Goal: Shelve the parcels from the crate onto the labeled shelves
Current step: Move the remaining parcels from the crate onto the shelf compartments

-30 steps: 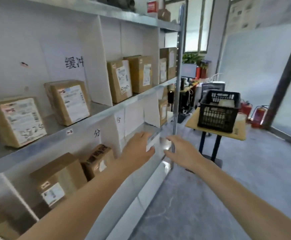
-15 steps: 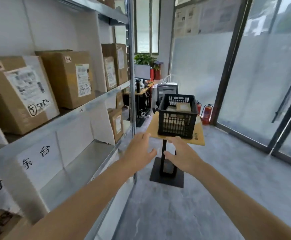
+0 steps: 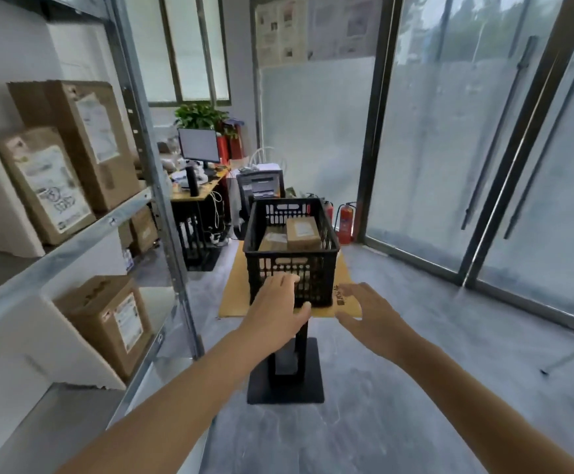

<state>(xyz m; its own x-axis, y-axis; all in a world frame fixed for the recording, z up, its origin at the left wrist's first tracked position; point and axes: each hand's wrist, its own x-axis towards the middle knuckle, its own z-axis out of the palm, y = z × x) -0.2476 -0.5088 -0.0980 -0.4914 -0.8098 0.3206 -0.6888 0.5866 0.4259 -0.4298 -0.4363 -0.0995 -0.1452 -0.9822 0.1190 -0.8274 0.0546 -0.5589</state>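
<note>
1. Head view looked down a narrow aisle. The left hand [image 3: 275, 309] and right hand [image 3: 371, 316] both reached forward, fingers spread and loose, grasping nothing.
2. The black slatted plastic crate [image 3: 312, 268] stood on a yellow-brown board tabletop [image 3: 234, 295] with a black pedestal stand [image 3: 285, 381], just far of the hands. The left hand overlapped the crate's near wall; contact could not be told. The right hand hung over the board's near right corner.
3. Inside the crate lay a small brown cardboard parcel with a white label [image 3: 303, 232], resting on a flatter brown parcel [image 3: 271, 239]. Any others beneath were hidden.
4. Progress, as a judgement: partway. The grey metal shelving unit [image 3: 155, 186] at left already carried several brown cardboard boxes, a tall one [image 3: 87, 142] and a smaller one [image 3: 46, 186] on the upper shelf and one [image 3: 107, 319] below. At least two parcels were left to shelve. Next step was likely picking one from the crate.
5. Shelf labels could not be read from this angle.
6. Surroundings: red fire extinguishers [image 3: 347, 222] on the floor far of the crate, a desk with a computer monitor [image 3: 199, 145] at far left, a green potted plant [image 3: 200, 116] behind it, and frosted glass doors [image 3: 449, 148] at right.
7. Nothing stood between hands and crate. The crate's high walls called for reaching in from above.
</note>
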